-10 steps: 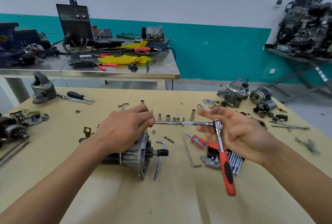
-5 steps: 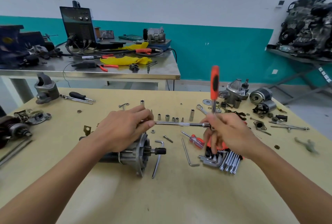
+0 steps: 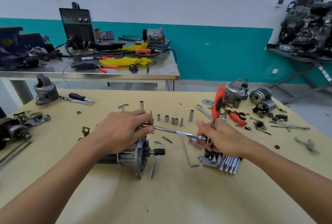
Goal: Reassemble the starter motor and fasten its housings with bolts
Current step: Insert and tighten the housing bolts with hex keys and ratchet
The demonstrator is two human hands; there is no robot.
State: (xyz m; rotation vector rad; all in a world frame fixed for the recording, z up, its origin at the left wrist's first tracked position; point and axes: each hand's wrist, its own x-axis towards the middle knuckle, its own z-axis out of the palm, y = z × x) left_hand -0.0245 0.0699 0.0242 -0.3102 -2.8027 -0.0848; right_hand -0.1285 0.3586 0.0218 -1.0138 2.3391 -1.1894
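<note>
The starter motor [image 3: 136,155] lay on its side on the yellow table [image 3: 161,202], with its toothed shaft pointing right. The left hand [image 3: 120,133] rested over its top, fingers curled and pinching the end of a long steel bar [image 3: 176,131]. The bar ran across to the right hand [image 3: 222,139], whose fingers were wrapped round the head of the ratchet [image 3: 218,103]. Its red handle stuck up, blurred. A row of sockets [image 3: 167,118] stood just behind.
</note>
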